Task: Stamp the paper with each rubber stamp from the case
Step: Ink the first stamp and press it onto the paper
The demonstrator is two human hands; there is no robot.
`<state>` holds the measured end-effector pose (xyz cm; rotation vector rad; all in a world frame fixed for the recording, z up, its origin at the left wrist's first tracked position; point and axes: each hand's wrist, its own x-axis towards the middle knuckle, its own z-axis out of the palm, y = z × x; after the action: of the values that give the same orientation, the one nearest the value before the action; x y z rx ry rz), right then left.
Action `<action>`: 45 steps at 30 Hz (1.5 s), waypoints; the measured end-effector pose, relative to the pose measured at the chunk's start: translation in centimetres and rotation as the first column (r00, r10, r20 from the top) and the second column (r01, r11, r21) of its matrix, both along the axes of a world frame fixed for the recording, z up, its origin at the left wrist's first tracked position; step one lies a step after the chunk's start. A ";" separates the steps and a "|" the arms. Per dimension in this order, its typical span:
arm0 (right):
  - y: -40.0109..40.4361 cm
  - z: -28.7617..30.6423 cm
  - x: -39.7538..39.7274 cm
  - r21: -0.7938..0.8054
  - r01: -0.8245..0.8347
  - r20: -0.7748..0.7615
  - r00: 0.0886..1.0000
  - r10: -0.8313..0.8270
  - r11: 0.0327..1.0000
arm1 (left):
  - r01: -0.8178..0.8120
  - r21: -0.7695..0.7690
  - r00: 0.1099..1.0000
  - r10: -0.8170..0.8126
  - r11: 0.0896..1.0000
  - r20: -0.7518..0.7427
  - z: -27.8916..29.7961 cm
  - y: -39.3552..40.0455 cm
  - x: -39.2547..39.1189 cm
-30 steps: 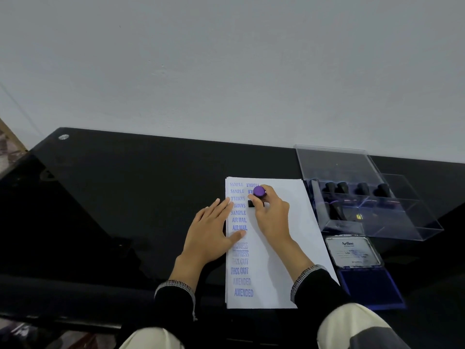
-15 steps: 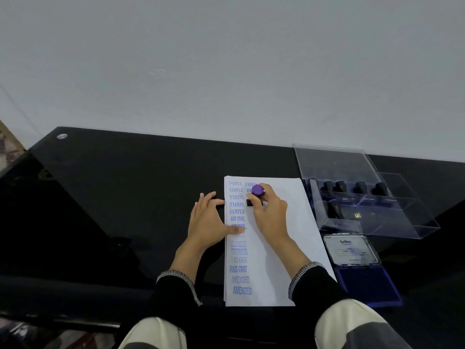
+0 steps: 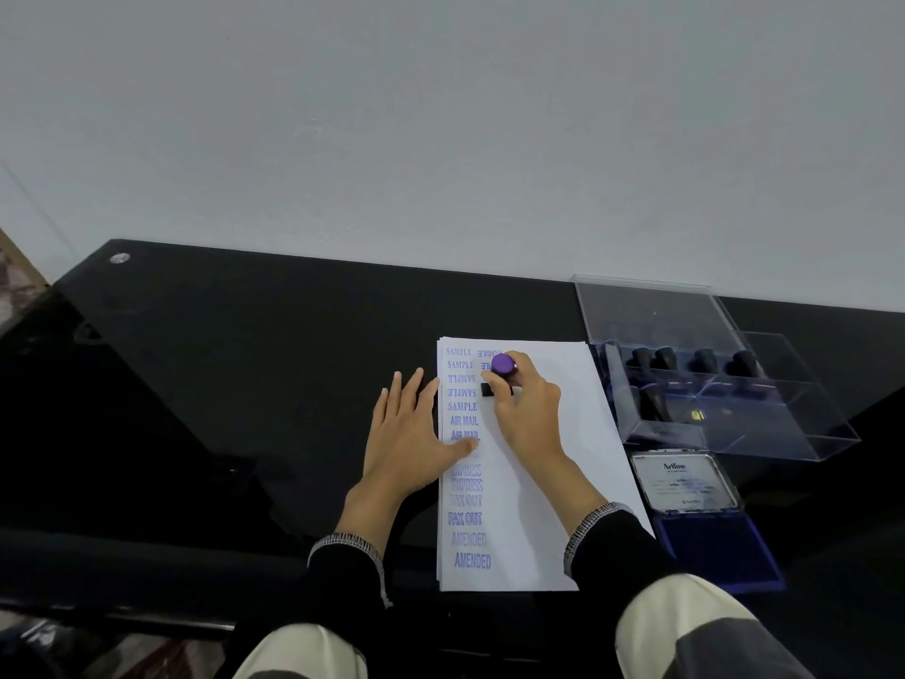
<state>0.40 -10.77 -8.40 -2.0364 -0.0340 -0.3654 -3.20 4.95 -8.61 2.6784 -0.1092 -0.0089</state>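
My right hand [image 3: 526, 409] reached forward over the paper [image 3: 548, 482], its fingers curled around the stem of a rubber stamp [image 3: 500, 372] and pinching it below the round purple cap; the stamp's black base sat on the sheet just beyond my knuckles, close to the far left corner. My left hand [image 3: 409, 433] lay flat and palm down to the left of the stamp, fingers straight and slightly spread on the black table [image 3: 245, 384], with only the thumb tip resting on the left margin of the paper.

The paper lay lengthwise away from me, white, with a column of blue impressions running beside my left thumb: five reading SAMPLE, two AIR MAIL, two that appeared to read EXPRESS, two FAX OUT and two AMENDED. One further impression, partly hidden by the stamp, lay upside down just beyond my right fingers.

To the right of my right hand stood the clear case [image 3: 725, 404], lid raised, holding four upright dark stamps [image 3: 705, 360] in its far row; more dark shapes lay nearer me in it, too indistinct to count. One open ink pad [image 3: 720, 551] lay nearer me than the case, its lid labelled Artline.
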 end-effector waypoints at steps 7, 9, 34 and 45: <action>-0.1 0.7 0.8 -0.037 -0.008 -0.019 1.000 0.007 0.999 | 0.009 0.055 1.000 -0.009 0.998 -0.014 0.0 0.0 -0.1; -0.1 0.9 1.1 -0.056 -0.004 -0.039 0.999 0.002 0.998 | 0.012 0.052 1.000 -0.011 0.999 -0.017 0.1 0.0 0.0; 0.0 1.1 1.0 -0.116 0.017 -0.040 0.999 -0.022 0.993 | 0.007 0.046 1.000 -0.007 0.999 -0.008 0.0 0.0 0.0; 0.4 0.2 0.1 -0.055 0.046 0.002 0.999 -0.046 0.997 | 0.016 0.048 1.000 -0.016 0.999 -0.005 0.1 0.0 -0.1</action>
<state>0.47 -10.38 -8.22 -2.0942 0.0022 -0.3974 -3.27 4.96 -8.51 2.7254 -0.1301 -0.0227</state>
